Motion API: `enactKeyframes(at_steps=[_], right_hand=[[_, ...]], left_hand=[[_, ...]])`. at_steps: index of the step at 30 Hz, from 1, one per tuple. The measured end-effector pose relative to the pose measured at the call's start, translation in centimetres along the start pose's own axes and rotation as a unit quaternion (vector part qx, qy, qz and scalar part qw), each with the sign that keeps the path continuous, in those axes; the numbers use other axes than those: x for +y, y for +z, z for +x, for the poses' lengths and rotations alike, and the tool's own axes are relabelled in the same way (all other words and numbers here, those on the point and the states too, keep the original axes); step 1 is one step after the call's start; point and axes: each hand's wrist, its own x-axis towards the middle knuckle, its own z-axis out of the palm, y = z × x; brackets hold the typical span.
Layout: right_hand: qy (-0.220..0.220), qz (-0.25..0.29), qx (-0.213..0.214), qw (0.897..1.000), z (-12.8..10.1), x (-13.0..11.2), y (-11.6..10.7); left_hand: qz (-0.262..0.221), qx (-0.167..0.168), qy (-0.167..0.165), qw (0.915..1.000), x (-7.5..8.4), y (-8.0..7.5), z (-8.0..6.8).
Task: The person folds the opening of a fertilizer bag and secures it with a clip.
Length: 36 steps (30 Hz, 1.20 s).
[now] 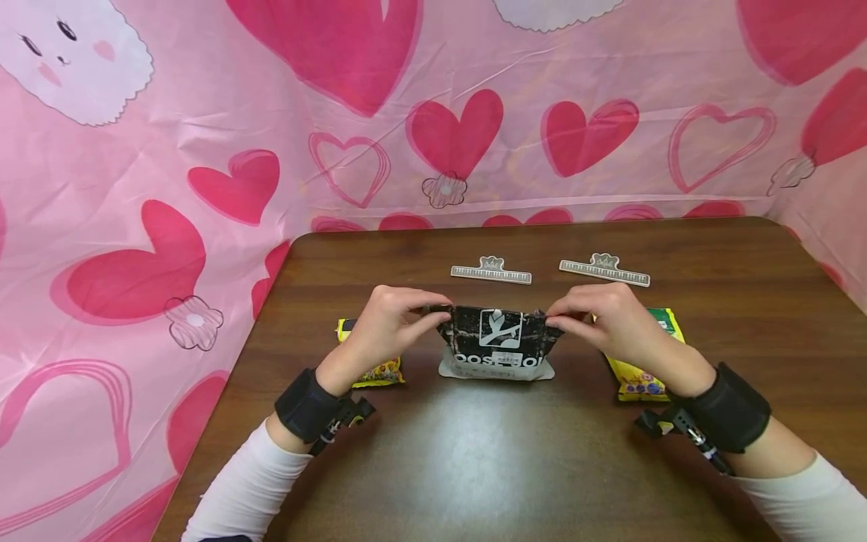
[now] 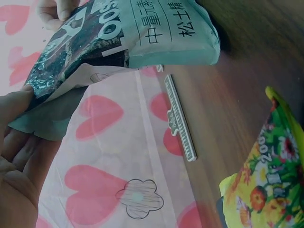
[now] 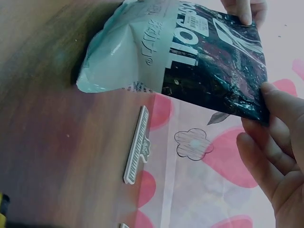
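pinching the black soil bag (image 1: pixel 500 342) upright on the table (image 1: pixel 474 467), left hand (image 1: pixel 382 324) and right hand (image 1: pixel 609 320) clamped on its 2 top corners

white sleeves, black wrist straps (image 1: pixel 308 405)

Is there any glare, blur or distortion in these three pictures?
Head view: a pale glare patch on the table, and a wide lens that curves the backdrop. Left wrist view: the left hand is close and soft. Right wrist view: sheen on the soil bag, while the right hand is blurred.
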Motion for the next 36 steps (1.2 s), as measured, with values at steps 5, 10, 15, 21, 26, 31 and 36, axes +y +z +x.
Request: enactKeyframes(at_steps=[5,10,15,21,26,31,36], right_hand=[[-0.007,0.006,-0.052,0.999,0.8,0.4,-0.9],[0.008,0.037,-0.099,0.994,2.4,1.3,-2.0],[0.063,0.043,-0.129,0.989,4.9,3.0,-2.5],[0.133,0.023,-0.196,0.971,8.0,5.3,-1.2],[0.174,0.012,-0.237,0.956,9.9,7.1,1.2],[0.190,0.002,-0.258,0.947,10.7,8.6,3.2],[0.217,0.006,-0.288,0.933,10.9,9.7,4.6]], left_hand=[[-0.007,-0.005,-0.017,0.9998,0.3,-0.1,-0.1],[-0.014,-0.012,-0.026,0.9995,0.5,-0.2,-0.2],[-0.014,-0.010,-0.022,0.9996,0.6,-0.2,-0.2],[-0.011,-0.011,-0.021,0.9997,0.7,-0.3,-0.2],[-0.020,-0.012,-0.021,0.9995,0.8,-0.5,-0.4],[-0.026,-0.014,-0.011,0.9995,1.0,-0.5,-0.5],[-0.031,-0.012,-0.011,0.9994,1.2,-0.6,-0.7]])
